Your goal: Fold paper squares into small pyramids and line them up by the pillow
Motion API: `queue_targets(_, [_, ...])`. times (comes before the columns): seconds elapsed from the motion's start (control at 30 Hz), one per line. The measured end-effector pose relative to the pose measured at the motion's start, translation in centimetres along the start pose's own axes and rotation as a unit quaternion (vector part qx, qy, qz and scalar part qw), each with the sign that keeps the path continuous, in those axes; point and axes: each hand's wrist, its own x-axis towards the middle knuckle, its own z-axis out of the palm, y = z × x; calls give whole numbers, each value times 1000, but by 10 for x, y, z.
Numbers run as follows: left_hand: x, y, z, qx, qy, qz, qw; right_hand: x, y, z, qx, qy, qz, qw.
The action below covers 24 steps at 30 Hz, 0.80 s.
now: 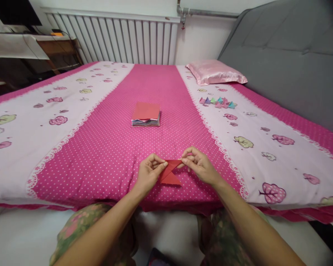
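A piece of folded red paper (170, 177) is held between my two hands, just above the near edge of the bed. Its visible outline has a notch on the right side, with pointed corners above and below. My left hand (151, 170) pinches its upper left part between thumb and fingers. At the upper right corner, my right hand (198, 164) pinches the paper with thumb and fingertips. The fingers cover small parts of both upper corners. Farther back on the bed lies a stack of square paper (146, 112) with a red sheet on top.
Several small folded paper pieces (220, 102) in different colours lie on the right side of the bed (113, 147). Behind them are a pink pillow (215, 72) and a grey headboard (288, 48). A radiator (122, 37) stands along the wall, and a desk (16, 46) at the left.
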Motion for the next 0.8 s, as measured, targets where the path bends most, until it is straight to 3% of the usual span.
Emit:
queue_targets(0.23, [-1,1,0,13,22,11,1000,0,4,7,23,-1,42,999])
queue_targets(0.4, [-2,1,2,11,19,21,1000,0,11,20,12,38,57,998])
queue_targets(0.57, [-4,5,2,17,24,-22,999,3,15,22,35,71,57,995])
queue_targets(0.8, [-1,4,-2,51,-19,-40,998,2,15,16,19,74,47,996])
